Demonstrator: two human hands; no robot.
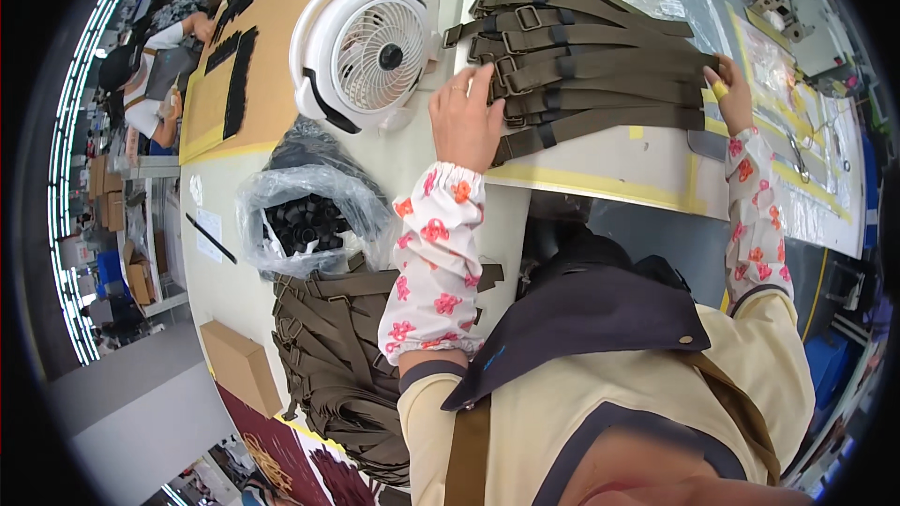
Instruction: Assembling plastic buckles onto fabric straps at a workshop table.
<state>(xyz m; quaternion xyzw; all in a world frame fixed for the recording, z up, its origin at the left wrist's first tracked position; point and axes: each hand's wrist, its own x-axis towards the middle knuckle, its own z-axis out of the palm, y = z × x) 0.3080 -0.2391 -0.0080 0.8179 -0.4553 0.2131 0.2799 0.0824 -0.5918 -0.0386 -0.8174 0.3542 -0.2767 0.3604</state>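
A fanned pile of olive-brown webbing straps (609, 66) with metal buckles and dark keeper loops lies across the table in front of me. My left hand (467, 120) is at the buckle end of the pile, its fingers apart and the fingertips at the buckles (506, 75). At the opposite end, my right hand (733, 96) has its thumb and fingers closed at the tip of one strap. A yellow band wraps a finger of that hand. Floral sleeve covers (436, 272) are on both my forearms.
Left of the pile stands a white fan (370, 52). Nearer are a plastic bag (361, 206) of black parts and a big heap of similar straps (342, 394). A cardboard box (239, 367) sits at the table's left edge. A co-worker (150, 84) is at the far left.
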